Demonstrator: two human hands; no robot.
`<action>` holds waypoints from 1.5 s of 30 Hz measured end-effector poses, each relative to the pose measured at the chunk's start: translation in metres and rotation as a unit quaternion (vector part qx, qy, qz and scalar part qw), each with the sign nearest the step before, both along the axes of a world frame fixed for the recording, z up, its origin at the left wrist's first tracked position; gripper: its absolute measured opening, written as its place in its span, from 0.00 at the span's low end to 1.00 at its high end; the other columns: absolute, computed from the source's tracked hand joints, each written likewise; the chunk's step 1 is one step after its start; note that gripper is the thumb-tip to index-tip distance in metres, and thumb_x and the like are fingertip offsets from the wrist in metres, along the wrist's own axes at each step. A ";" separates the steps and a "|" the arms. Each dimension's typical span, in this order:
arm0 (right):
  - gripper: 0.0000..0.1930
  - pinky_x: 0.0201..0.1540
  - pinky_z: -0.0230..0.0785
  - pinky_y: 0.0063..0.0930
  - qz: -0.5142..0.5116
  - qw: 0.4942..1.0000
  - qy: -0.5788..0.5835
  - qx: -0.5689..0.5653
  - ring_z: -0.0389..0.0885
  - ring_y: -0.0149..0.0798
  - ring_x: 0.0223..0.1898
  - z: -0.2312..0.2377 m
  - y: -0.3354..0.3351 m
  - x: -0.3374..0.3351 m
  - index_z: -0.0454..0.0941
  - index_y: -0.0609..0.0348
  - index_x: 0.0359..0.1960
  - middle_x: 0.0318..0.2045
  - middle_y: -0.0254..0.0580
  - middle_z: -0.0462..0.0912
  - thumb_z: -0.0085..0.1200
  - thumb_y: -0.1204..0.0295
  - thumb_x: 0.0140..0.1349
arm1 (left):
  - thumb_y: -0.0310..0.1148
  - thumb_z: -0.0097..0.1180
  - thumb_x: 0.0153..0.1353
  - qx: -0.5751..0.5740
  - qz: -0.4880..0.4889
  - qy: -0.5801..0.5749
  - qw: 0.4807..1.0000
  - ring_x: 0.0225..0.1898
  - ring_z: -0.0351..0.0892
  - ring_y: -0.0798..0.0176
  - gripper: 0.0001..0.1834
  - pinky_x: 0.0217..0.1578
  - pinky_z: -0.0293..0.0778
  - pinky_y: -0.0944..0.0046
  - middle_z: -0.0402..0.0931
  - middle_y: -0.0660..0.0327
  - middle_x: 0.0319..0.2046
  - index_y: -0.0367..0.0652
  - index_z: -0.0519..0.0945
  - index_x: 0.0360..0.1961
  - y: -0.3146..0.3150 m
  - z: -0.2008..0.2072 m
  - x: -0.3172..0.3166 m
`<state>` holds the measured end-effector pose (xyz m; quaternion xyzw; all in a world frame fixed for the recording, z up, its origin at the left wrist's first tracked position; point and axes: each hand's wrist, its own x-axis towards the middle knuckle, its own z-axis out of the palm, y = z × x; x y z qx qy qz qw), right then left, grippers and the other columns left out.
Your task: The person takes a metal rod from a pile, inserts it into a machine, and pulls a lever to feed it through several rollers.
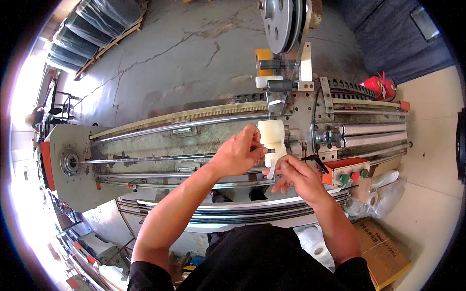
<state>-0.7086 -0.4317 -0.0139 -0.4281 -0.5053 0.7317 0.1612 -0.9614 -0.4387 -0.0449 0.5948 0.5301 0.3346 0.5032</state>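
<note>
A long metal rod (150, 159) runs from a round chuck (71, 162) at the left to white rollers (271, 132) in the middle of the machine. My left hand (239, 151) is closed around the rod near its dark end, thumb and forefinger pinched together beside the rollers. Just to the right, a pale translucent strip (272, 168) hangs below the rollers. My right hand (297, 178) pinches this strip at its edge, the other fingers bent and partly spread. The fingers hide part of the strip and the rod's contact with the rollers.
A red control box (345, 170) with green and red buttons sits right of my right hand. Steel guide rails (182, 130) span the machine. A large grey wheel (281, 24) rises behind the rollers. Fire extinguishers (381, 87) and a cardboard box (381, 250) are at the right.
</note>
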 end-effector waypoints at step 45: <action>0.26 0.58 0.71 0.47 -0.061 0.702 -0.434 0.561 0.84 0.47 0.48 -0.161 -0.030 0.115 0.82 0.55 0.63 0.42 0.39 0.87 0.69 0.70 0.63 | 0.34 0.72 0.68 0.059 0.019 0.160 0.985 0.36 0.88 0.63 0.12 0.42 0.82 0.62 0.90 0.55 0.36 0.36 0.89 0.45 0.013 -0.023 0.026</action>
